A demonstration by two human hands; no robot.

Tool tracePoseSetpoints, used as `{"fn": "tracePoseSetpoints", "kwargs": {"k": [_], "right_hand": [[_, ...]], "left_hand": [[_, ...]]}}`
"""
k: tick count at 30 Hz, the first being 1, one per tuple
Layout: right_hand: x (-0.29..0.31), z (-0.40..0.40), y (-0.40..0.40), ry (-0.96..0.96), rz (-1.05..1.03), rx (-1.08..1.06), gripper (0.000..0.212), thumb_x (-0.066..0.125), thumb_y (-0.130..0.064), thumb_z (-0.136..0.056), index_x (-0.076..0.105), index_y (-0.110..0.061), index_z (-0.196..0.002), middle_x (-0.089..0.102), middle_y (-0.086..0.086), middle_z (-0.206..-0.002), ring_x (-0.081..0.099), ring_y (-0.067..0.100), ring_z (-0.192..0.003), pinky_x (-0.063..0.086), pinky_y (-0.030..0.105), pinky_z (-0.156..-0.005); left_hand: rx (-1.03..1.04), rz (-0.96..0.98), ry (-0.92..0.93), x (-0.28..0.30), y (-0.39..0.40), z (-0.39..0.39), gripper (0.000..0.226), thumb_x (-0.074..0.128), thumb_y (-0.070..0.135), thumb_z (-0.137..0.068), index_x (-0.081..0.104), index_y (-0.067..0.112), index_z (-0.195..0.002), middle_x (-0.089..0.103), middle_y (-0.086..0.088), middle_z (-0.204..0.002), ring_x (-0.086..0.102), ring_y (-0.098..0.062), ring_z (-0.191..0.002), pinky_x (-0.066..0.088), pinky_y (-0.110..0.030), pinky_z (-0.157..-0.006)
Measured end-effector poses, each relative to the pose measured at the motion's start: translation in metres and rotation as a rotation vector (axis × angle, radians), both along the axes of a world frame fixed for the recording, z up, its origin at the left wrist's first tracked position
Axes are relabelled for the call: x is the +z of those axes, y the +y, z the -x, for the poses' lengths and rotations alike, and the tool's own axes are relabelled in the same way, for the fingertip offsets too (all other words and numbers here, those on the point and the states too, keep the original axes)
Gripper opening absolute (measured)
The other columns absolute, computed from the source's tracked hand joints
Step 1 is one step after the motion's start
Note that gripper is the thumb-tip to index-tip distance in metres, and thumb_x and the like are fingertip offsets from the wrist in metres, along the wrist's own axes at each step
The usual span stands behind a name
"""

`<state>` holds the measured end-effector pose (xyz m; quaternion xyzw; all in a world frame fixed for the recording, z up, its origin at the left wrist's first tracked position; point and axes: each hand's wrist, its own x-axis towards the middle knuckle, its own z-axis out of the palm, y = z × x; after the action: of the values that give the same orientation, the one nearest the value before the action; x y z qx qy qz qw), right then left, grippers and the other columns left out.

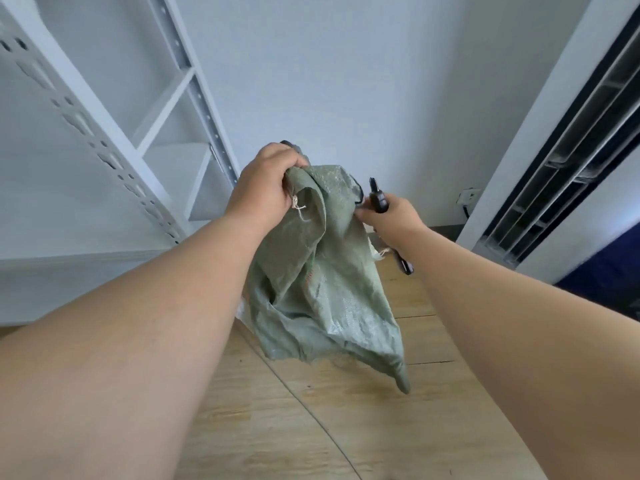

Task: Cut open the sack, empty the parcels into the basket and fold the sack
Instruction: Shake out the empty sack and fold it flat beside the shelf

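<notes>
Sack (pixel 322 271) held up, both hands gripping.

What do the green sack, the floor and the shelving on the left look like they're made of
The green sack looks like woven plastic, likely polypropylene: a fine weave, a slight sheen and frayed edges. The floor looks like light wood or wood-look laminate: pale grain in planks with dark seams; which one is unclear. The shelving looks like white-painted metal: thin uprights with rows of punched slots.

left hand (pixel 265 183) fingers — buried in sack (pixel 325 271) folds | right hand (pixel 389 216) tool — mostly hidden, unidentifiable
</notes>
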<state>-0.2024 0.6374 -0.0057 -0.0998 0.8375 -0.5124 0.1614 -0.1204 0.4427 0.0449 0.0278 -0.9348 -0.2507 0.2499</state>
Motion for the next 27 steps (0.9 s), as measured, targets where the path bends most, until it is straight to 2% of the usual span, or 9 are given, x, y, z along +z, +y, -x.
{"fn": "tracePoseSetpoints", "kwargs": {"k": [4, 6, 10, 13, 16, 18, 22, 25, 27], "right_hand": [[0.024, -0.008, 0.016, 0.093, -0.059, -0.025, 0.007, 0.065, -0.019, -0.088, 0.059, -0.016, -0.091, 0.057, -0.003, -0.079, 0.052, 0.015, -0.073, 0.038, 0.018, -0.057], [0.036, -0.011, 0.020, 0.049, 0.051, -0.050, 0.010, 0.068, -0.018, -0.087, 0.065, -0.014, -0.096, 0.059, -0.004, -0.079, 0.052, 0.007, -0.068, 0.040, 0.018, -0.058], [0.051, -0.014, 0.026, 0.039, 0.004, 0.012, 0.008, 0.070, -0.019, -0.085, 0.069, -0.015, -0.092, 0.058, -0.009, -0.071, 0.050, 0.007, -0.063, 0.043, 0.016, -0.057], [0.058, -0.013, 0.023, 0.056, 0.054, -0.045, 0.007, 0.067, -0.018, -0.086, 0.068, -0.017, -0.093, 0.060, -0.007, -0.074, 0.052, 0.010, -0.066, 0.046, 0.024, -0.067], [0.066, -0.013, 0.018, 0.002, 0.130, -0.022, 0.011, 0.062, -0.013, -0.089, 0.067, -0.016, -0.099, 0.058, -0.004, -0.073, 0.049, 0.010, -0.060, 0.045, 0.018, -0.054], [0.069, -0.014, 0.016, -0.013, 0.125, -0.002, 0.015, 0.060, -0.011, -0.091, 0.067, -0.014, -0.103, 0.058, -0.004, -0.072, 0.047, 0.008, -0.056, 0.043, 0.013, -0.048], [0.061, -0.010, 0.022, -0.024, 0.161, -0.026, 0.017, 0.069, -0.018, -0.087, 0.066, -0.016, -0.104, 0.064, -0.004, -0.086, 0.055, 0.006, -0.069, 0.046, 0.018, -0.064], [0.040, -0.012, 0.032, -0.067, 0.045, 0.052, 0.043, 0.082, -0.031, -0.075, 0.064, -0.022, -0.113, 0.066, -0.008, -0.105, 0.060, 0.007, -0.094, 0.044, 0.025, -0.088], [0.024, -0.015, 0.034, -0.091, -0.049, 0.090, 0.063, 0.086, -0.038, -0.068, 0.061, -0.022, -0.123, 0.066, -0.005, -0.112, 0.061, 0.012, -0.103, 0.044, 0.029, -0.094]], "left_hand": [[0.164, 0.072, -0.288, 0.027, -0.003, -0.014, 0.036, 0.039, 0.028, -0.078, 0.064, 0.030, -0.105, 0.055, 0.013, -0.111, 0.051, -0.018, -0.100, 0.038, -0.024, -0.072], [0.229, 0.166, -0.284, 0.037, -0.001, -0.016, 0.037, 0.038, 0.029, -0.080, 0.063, 0.029, -0.107, 0.053, 0.011, -0.107, 0.051, -0.021, -0.102, 0.031, -0.026, -0.069], [0.340, 0.215, -0.257, 0.050, 0.003, -0.016, 0.022, 0.046, 0.021, -0.093, 0.060, 0.015, -0.109, 0.053, -0.004, -0.109, 0.051, -0.029, -0.104, 0.042, -0.038, -0.080], [0.293, 0.446, -0.308, 0.049, 0.006, -0.017, 0.042, 0.054, 0.001, -0.086, 0.054, 0.016, -0.126, 0.047, -0.010, -0.121, 0.043, -0.030, -0.118, 0.045, -0.042, -0.088], [0.082, 0.383, -0.410, 0.045, 0.021, -0.009, 0.070, 0.052, -0.008, -0.079, 0.046, 0.031, -0.137, 0.040, -0.006, -0.118, 0.034, -0.027, -0.121, 0.042, -0.038, -0.090], [0.026, 0.355, -0.521, 0.041, 0.030, -0.001, 0.060, 0.055, -0.002, -0.083, 0.053, 0.031, -0.134, 0.036, -0.003, -0.109, 0.033, -0.026, -0.118, 0.040, -0.037, -0.095], [0.183, 0.190, -0.406, 0.039, 0.023, 0.006, 0.031, 0.062, 0.007, -0.085, 0.068, 0.021, -0.112, 0.044, -0.008, -0.114, 0.044, -0.031, -0.115, 0.040, -0.035, -0.092], [0.276, 0.072, -0.256, 0.051, 0.010, 0.007, 0.020, 0.063, 0.005, -0.085, 0.072, 0.013, -0.100, 0.049, -0.014, -0.114, 0.049, -0.033, -0.110, 0.043, -0.034, -0.092], [0.388, 0.056, -0.219, 0.061, 0.001, 0.007, 0.019, 0.065, 0.012, -0.085, 0.071, 0.014, -0.102, 0.050, -0.014, -0.115, 0.049, -0.033, -0.111, 0.045, -0.035, -0.091]]}}
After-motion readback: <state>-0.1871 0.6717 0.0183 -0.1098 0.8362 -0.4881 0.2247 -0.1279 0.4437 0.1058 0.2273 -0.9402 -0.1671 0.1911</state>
